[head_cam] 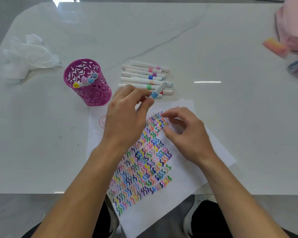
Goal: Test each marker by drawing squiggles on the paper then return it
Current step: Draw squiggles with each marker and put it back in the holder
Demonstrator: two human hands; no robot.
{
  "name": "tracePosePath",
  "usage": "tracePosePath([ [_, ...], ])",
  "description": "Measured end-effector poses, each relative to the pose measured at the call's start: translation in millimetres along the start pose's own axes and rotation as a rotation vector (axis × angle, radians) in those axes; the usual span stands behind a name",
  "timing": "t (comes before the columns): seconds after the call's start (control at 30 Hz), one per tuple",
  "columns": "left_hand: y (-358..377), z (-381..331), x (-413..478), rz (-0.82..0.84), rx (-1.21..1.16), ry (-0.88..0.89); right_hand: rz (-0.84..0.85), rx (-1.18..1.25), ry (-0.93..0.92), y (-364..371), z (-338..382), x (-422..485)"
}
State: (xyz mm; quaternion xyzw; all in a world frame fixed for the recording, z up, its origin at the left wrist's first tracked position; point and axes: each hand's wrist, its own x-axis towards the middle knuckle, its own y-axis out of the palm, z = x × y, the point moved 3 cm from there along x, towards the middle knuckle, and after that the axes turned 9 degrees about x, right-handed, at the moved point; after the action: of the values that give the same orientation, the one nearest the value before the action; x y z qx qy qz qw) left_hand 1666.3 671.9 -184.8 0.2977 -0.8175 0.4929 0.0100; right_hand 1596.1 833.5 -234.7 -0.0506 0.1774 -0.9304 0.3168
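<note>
Above the squiggled paper (187, 170), left hand (126, 115) pinches a blue-banded marker (157, 92) while right hand (186, 133) hangs loosely curled, empty.

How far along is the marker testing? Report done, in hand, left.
Done: rows of coloured squiggles fill much of the paper. In hand: the left hand pinches a blue-banded marker; the right hand hovers empty over the paper. Left: unclear whether the loose markers or the four markers in the purple cup await testing.

Glossy white marble-veined table (213, 48), grey floor (15, 212), overhead light reflections
</note>
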Motion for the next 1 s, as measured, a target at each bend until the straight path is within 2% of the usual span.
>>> tracePosePath([
  [0.13, 8.4, 12.0, -1.2, 0.122, 0.093, -0.097, 0.148, -0.317, -0.155, 8.1, -4.4, -1.5],
  [0.3, 15.6, 19.1, -5.8, 0.265, 0.171, -0.184, 0.116, -0.370, -0.138, 11.1, -8.1, -2.4],
  [0.53, 13.1, 18.9, -3.9, 0.281, 0.178, -0.227, 0.045, -0.401, -0.075, 7.5, -7.0, -2.1],
  [0.8, 14.7, 20.7, -3.5, 0.288, 0.189, -0.211, 0.124, -0.465, -0.064, -1.8, -8.7, -0.4],
  [1.0, 16.2, 21.2, -2.9, 0.278, 0.190, -0.174, 0.047, -0.485, -0.077, 5.7, -13.0, -1.8],
])
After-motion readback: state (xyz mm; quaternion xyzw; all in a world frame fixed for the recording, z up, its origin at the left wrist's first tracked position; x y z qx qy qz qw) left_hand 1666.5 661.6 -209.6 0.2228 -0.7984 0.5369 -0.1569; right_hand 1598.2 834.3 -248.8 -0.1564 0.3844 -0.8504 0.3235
